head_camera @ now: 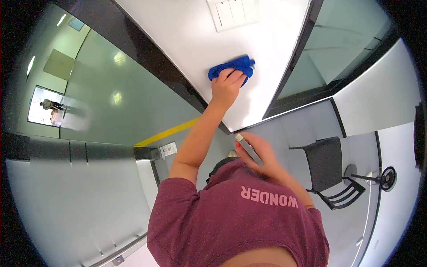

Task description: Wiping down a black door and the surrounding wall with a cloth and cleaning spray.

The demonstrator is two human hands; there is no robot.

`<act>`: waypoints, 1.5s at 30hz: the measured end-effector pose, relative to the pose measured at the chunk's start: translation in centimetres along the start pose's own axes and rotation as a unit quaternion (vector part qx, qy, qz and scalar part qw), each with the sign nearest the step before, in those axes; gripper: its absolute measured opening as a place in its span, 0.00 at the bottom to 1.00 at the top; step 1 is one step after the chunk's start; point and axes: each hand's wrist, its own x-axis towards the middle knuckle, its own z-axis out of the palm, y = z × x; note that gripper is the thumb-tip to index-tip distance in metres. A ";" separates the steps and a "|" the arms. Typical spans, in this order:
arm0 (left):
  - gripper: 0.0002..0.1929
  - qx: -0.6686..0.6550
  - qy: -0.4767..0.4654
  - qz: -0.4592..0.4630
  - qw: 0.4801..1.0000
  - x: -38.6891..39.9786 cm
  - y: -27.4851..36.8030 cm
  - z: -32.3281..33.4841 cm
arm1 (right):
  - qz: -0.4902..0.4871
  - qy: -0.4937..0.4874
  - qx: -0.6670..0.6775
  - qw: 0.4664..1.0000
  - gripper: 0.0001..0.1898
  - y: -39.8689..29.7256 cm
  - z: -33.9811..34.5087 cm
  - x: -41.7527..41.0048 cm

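Observation:
My left hand [226, 87] presses a bunched blue cloth [233, 66] against a white wall panel [196, 43], its fingers bent over the cloth. Above the cloth, a white wall switch plate [233, 13] with several wide rockers is set in the same panel. Held close in front of my chest, my right hand [263, 153] grips a narrow grey object [248, 148] with a pale end. A bit of red shows beside it; what kind of object it is, I cannot tell.
Dark frames [160, 56] border the panel, with glass [333, 56] on the right. A black chair [323, 163] and a fan [388, 179] stand at right. At left, a glass door [83, 197] with a metal handle stands near a yellow floor line [166, 131]. A person [50, 104] stands far off.

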 end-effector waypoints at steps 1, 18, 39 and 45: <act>0.11 -0.002 0.000 0.001 1.000 -0.3 0.4 -0.2 | -0.004 0.008 0.004 1.000 0.21 0.4 0.1 -0.2; 0.31 -0.472 0.056 -0.433 0.766 -3.4 0.6 -8.7 | 0.016 0.092 -0.001 0.996 0.16 -0.7 -3.7 2.5; 0.32 -0.749 0.185 -0.500 0.393 -1.1 1.3 -13.5 | -0.022 0.123 -0.033 0.992 0.11 -2.2 -3.6 9.0; 0.15 -0.262 0.392 -0.345 0.812 6.5 -1.8 -14.7 | -0.005 0.094 -0.003 0.996 0.13 -1.5 -4.2 7.5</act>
